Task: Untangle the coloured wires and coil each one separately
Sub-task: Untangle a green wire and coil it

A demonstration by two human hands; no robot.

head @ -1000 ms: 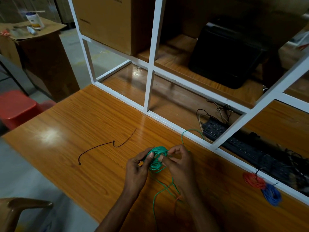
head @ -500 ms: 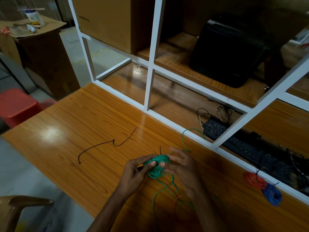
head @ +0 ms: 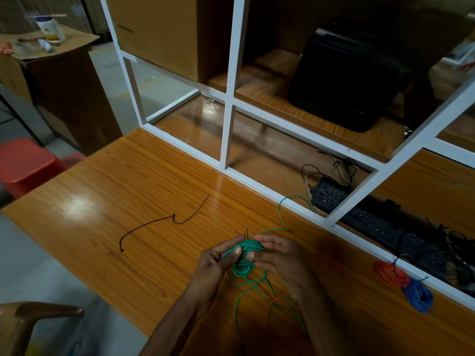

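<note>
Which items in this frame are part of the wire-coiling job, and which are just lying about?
Job:
green wire, held by left hand and right hand
red coil
blue coil
loose black wire

Lying about:
keyboard
cardboard box
red stool
white bottle

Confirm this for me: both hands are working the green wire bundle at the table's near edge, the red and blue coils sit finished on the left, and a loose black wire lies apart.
One thing is wrong. In the head view the red coil and blue coil sit on the right, not the left. The rest stands: left hand and right hand work the green wire bundle, and the black wire lies apart.
</note>
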